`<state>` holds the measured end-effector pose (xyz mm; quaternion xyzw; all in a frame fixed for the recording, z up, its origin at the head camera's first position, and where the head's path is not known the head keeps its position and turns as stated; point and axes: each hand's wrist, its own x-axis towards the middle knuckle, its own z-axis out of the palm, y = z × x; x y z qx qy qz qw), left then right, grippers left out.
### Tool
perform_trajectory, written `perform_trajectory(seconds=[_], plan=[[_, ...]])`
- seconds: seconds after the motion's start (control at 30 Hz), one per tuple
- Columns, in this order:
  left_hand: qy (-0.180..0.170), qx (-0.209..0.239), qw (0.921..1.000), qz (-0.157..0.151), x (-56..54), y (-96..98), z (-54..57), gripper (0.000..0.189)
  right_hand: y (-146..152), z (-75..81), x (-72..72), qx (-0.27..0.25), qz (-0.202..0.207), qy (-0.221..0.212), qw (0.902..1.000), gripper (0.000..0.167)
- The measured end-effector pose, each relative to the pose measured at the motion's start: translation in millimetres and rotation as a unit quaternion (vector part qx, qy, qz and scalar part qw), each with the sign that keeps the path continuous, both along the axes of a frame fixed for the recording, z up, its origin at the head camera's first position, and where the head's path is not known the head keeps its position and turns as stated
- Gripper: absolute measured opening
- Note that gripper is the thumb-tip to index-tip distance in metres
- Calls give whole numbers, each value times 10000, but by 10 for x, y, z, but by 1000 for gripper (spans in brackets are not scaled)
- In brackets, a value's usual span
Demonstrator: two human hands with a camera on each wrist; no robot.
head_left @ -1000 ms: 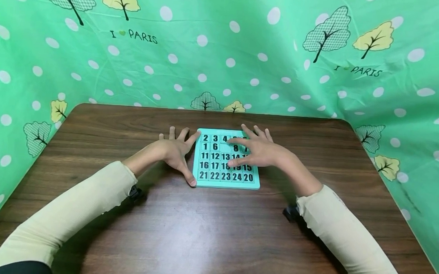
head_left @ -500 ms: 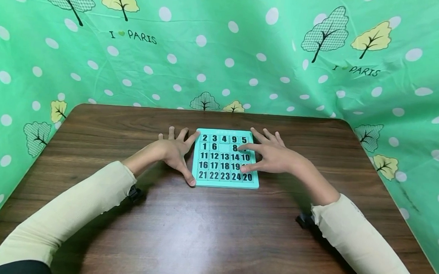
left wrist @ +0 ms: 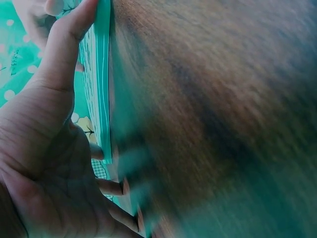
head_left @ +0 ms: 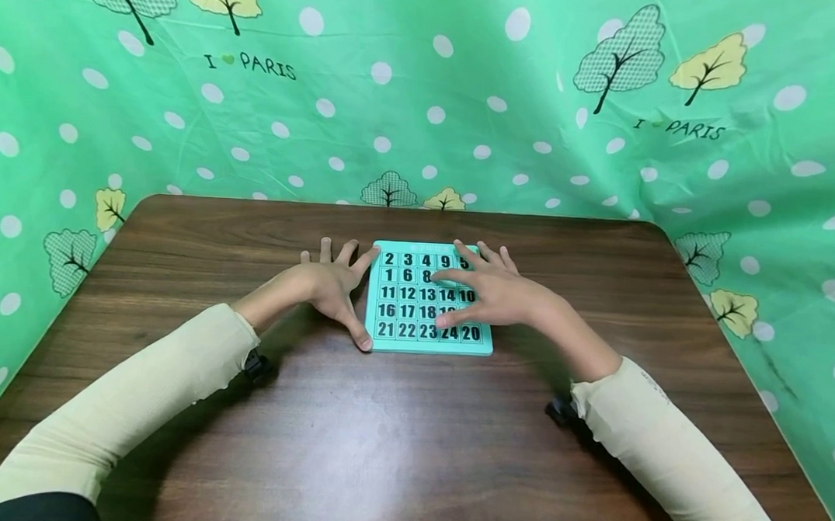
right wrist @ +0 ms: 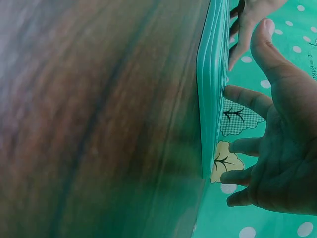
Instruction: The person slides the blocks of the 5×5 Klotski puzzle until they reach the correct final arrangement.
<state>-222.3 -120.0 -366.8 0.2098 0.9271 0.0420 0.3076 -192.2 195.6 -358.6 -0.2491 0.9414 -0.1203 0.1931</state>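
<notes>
A turquoise sliding number puzzle (head_left: 393, 345) lies flat on the table, with black numbers on square tiles. My left hand (head_left: 334, 289) spreads along its left side, thumb at the near corner and index finger at the far one. Over the right half reaches my right hand (head_left: 505, 294), its index fingertip at the 8 tile (head_left: 427, 276) in the second row. That hand hides several tiles to the right. In the right wrist view, the index finger (right wrist: 247, 99) meets the puzzle's face while the thumb stands off it. The puzzle's layered edge (left wrist: 103, 109) shows in the left wrist view.
The dark wood-grain table (head_left: 325, 443) extends around the puzzle on all sides. A green curtain (head_left: 426, 74) with white dots and printed trees hangs behind and beside it. Dark wrist devices (head_left: 255, 366) sit under both sleeves.
The right hand drew back to the right, then came left again over the puzzle. The 8 tile slid left into the gap beside the 6. The left hand stayed in place.
</notes>
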Motion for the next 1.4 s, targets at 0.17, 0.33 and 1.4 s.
perform_trajectory(seconds=[0.17, 0.33, 1.4], plan=[[1, -9, 10000, 5, -6, -2, 0, 175, 56, 28, -45, 35, -75, -18, 10000, 81], [-5, -4, 10000, 5, -22, 11, -3, 175, 168, 68, -99, 115, -232, 61, 9996, 82], [-3, 1, 10000, -31, 7, 17, -5, 174, 183, 100, 22, 288, -148, 3, 9995, 73]])
